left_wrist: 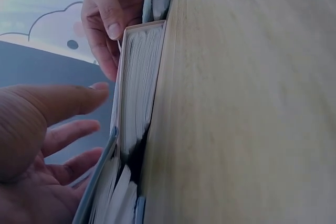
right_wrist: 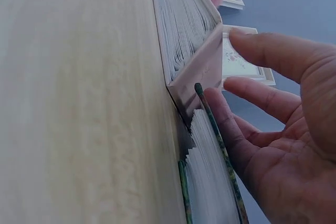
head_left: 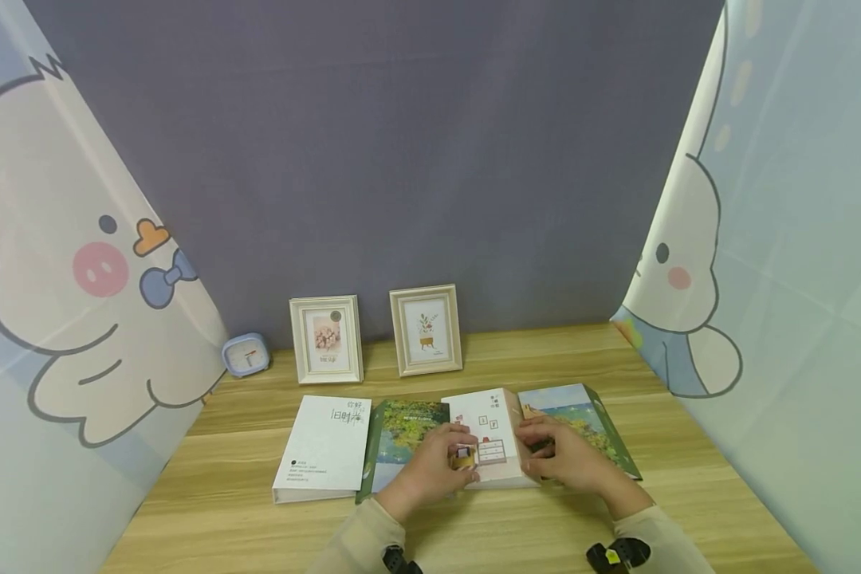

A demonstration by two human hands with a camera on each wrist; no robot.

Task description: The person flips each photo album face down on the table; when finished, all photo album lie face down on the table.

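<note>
A thick white album (head_left: 498, 434) with a pink spine and small furniture drawings lies flat on the table between both hands. My left hand (head_left: 438, 462) is over its left side and the neighbouring green painted album (head_left: 395, 446), fingers loosely spread. The left wrist view shows that hand's fingers extended above the album edges, gripping nothing. My right hand (head_left: 563, 454) is beside the pink spine (right_wrist: 202, 69), over another painted album (head_left: 581, 414). In the right wrist view its thumb and fingers stand apart near the spine; whether a fingertip touches is unclear.
A white album with printed characters (head_left: 323, 446) lies at the left of the row. Behind stand two picture frames (head_left: 328, 378) and a small blue clock (head_left: 245, 355). A grey curtain (head_left: 373, 159) hangs behind the wooden table (head_left: 208, 494).
</note>
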